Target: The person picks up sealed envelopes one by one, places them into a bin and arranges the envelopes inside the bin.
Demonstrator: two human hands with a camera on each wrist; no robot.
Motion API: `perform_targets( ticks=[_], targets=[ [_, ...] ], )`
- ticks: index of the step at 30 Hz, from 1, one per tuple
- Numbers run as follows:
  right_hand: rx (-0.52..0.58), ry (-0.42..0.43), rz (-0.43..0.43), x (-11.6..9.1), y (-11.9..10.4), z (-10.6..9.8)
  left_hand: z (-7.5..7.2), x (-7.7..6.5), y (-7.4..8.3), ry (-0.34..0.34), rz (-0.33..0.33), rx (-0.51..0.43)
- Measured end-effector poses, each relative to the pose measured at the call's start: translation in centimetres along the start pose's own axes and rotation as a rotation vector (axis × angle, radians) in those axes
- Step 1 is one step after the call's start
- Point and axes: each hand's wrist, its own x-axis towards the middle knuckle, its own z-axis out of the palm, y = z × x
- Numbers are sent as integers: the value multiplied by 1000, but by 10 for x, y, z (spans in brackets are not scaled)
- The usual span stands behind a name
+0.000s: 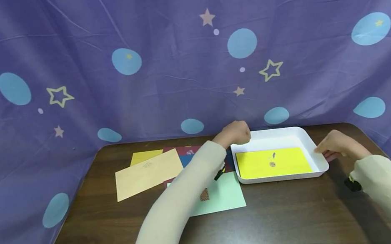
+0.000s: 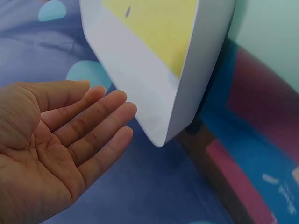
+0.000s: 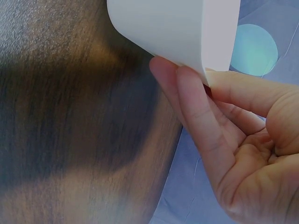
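Observation:
A white tray (image 1: 277, 136) stands on the right half of the table, with a bright yellow sheet (image 1: 292, 159) in it that bears small printed pictures. My right hand (image 1: 339, 145) pinches the tray's right rim. In the right wrist view the thumb lies at the rim and the fingers (image 3: 198, 105) press the outer wall. Near the tray's back left corner is my left hand (image 1: 236, 132). The left wrist view shows its palm (image 2: 42, 172) with loosely bent fingers, apart from the tray and holding nothing.
Left of the tray, overlapping paper sheets lie on the wooden table (image 1: 95, 238): cream (image 1: 139, 177), mint green (image 1: 225, 195), blue (image 1: 186, 159), maroon (image 1: 170, 148) and a yellow one (image 1: 144, 156). My left sleeve covers part of them. A purple patterned curtain (image 1: 190, 85) hangs behind.

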Motion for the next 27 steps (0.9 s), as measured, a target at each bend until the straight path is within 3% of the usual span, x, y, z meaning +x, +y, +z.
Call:
perform_targets(
  ticks=[5,8,18,27],
  targets=[
    [8,-5,-7,-1,0,0,-16,-21,-15,41,115,-53],
    [6,-4,-13,-2,0,0,-24,-34,-23,74,145,-64],
    [12,-8,-12,0,0,-1,-44,-72,-38,105,98,-9],
    [27,-19,-13,0,1,-2,-35,-96,-56,69,45,64]
  ],
)
